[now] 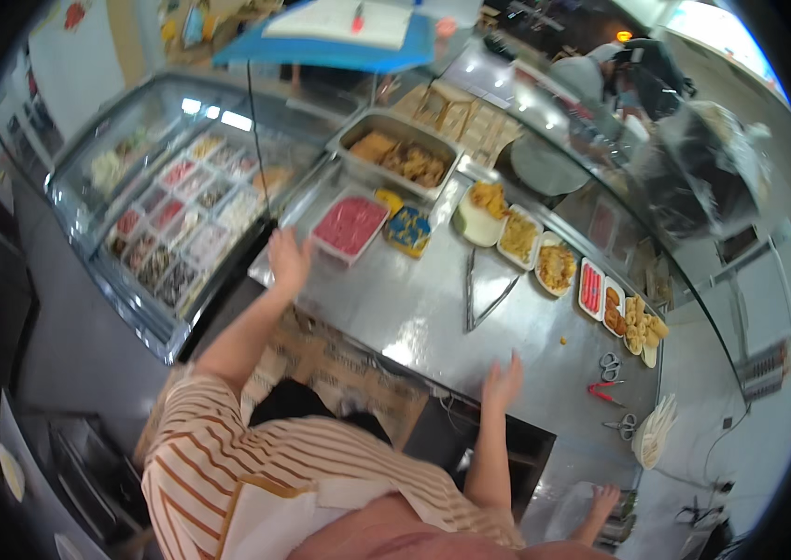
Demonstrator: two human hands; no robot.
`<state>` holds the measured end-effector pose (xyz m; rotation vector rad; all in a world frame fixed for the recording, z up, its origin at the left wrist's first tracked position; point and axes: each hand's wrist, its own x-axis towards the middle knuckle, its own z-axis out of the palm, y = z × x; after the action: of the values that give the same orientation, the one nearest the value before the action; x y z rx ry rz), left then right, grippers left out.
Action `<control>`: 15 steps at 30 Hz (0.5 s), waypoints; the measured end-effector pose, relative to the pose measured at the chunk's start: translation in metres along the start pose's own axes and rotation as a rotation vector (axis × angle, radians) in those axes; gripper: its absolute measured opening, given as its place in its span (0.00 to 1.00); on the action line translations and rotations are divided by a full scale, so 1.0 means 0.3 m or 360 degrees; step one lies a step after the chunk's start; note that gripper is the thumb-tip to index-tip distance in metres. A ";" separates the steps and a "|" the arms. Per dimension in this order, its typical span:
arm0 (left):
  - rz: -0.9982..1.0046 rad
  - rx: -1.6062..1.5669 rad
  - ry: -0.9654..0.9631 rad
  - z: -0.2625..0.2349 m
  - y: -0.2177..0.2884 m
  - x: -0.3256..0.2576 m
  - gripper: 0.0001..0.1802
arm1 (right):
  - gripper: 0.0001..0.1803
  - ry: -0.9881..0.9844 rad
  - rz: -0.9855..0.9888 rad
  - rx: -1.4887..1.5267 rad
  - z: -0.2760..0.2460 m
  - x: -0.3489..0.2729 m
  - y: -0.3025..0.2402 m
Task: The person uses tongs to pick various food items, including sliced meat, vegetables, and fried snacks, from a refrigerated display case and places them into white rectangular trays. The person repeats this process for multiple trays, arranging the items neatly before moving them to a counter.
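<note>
A tray [329, 250] of pinkish-red meat [351, 225] sits at the left end of the steel counter [386, 291], just beside your left hand [290, 263]. That hand is unclenched, fingers extended, with nothing visible in its grasp; whether it touches the tray, you cannot tell from here. Your right hand [504, 380] hangs over the counter's near edge, fingers loosely spread and empty.

The step looks like a gap between grips — neither hand bears a load, and any lift of the tray calls for both hands at its opposite sides, kept level.

Next to the meat lies a blue-and-yellow package [408, 231]. Behind, a deep steel pan [383, 178] holds browned pieces [412, 165] and a tan slab. V-shaped tongs [483, 313] rest on bare metal, ahead of your right hand.

Farther right, a row of pale dishes carries fried yellow food [489, 198], red sausages [591, 287] and yellowish rolls [640, 325]. Past them lie scissors [610, 367] and a bowl [644, 455] of white sticks [661, 420]. To your left, a glass display case [115, 280] shelters many small tubs — their fillings red, white and dark.
</note>
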<state>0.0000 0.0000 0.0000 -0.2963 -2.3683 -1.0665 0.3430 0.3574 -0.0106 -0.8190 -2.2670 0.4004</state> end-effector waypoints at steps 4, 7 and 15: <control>-0.0368 0.0196 -0.0225 -0.087 -0.035 0.026 0.27 | 0.43 -0.0309 0.0564 -0.0417 0.189 0.118 -0.185; -0.0611 0.0102 -0.0412 -0.034 -0.060 -0.003 0.32 | 0.41 -0.0506 0.0715 -0.0663 0.299 0.257 -0.206; -0.0507 -0.0011 -0.0588 0.036 -0.076 0.050 0.27 | 0.36 -0.0772 0.0814 -0.0631 0.289 0.282 -0.172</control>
<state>-0.0257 -0.0074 -0.0123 -0.1273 -2.8119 -1.2520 0.2120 0.3694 -0.0056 -1.6742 -2.6023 0.4151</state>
